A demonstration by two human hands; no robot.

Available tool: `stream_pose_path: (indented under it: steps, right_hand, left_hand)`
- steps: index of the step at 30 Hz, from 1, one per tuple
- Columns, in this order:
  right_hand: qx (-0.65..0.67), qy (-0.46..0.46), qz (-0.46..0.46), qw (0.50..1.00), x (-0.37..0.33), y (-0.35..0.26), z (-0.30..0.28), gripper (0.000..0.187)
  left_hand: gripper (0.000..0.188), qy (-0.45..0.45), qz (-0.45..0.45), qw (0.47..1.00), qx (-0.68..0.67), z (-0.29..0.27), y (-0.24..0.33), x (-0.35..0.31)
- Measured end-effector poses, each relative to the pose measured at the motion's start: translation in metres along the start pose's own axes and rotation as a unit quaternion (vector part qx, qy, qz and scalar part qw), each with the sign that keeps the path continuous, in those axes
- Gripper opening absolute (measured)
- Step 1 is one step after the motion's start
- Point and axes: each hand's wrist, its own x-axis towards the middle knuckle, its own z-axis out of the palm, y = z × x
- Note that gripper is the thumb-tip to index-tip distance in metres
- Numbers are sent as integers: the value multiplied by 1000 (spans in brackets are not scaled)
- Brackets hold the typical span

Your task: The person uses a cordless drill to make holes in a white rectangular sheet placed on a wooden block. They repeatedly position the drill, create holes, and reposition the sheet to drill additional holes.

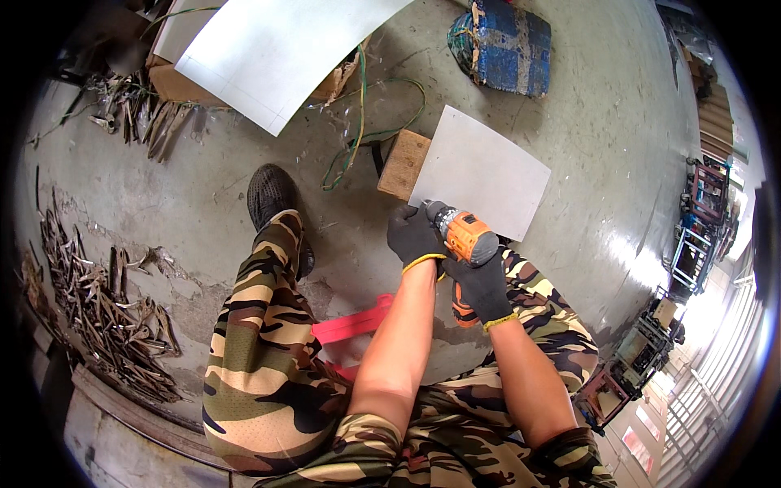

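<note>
My right hand [482,286], in a dark glove with a yellow cuff, is wrapped round the handle of an orange and black cordless drill [470,236]. The drill's chuck points to the upper left, at the near left corner of a flat pale grey sheet [488,172]. Closed at that corner, beside the chuck, is my gloved left hand [413,234]; its fingertips are partly hidden. A wooden block [403,165] sits against the sheet's left edge, and part of it lies under the sheet. The drill's tip cannot be made out.
A larger white sheet [285,57] lies on a cardboard box at the upper left. Green-yellow cord [358,146] loops over the floor. A blue taped bundle [511,49] stands at the back. Metal scraps [106,301] lie left, a red plastic stool [354,324] between my legs, wheeled racks [691,252] right.
</note>
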Motion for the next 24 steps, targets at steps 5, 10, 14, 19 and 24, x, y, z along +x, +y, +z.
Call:
stream_pose_path:
  steps: [5, 10, 14, 19, 24]
  right_hand:
    - [24, 5, 10, 1000, -1, -1, 1, 47]
    - [-22, 1, 11, 1000, 3, 11, 3, 48]
    - [5, -3, 11, 1000, 2, 8, 3, 48]
    - [-3, 7, -14, 1000, 2, 9, 3, 48]
    - [27, 7, 0, 1000, 1, 8, 5, 48]
  left_hand:
    - [21, -5, -16, 999, -27, 0, 1, -1]
    - [22, 19, 12, 1000, 22, -1, 9, -7]
    - [21, 23, 14, 999, 28, 0, 5, -3]
    - [20, 26, 26, 998, 51, 1, 1, -1]
    - [21, 26, 19, 999, 22, 4, -10, 5]
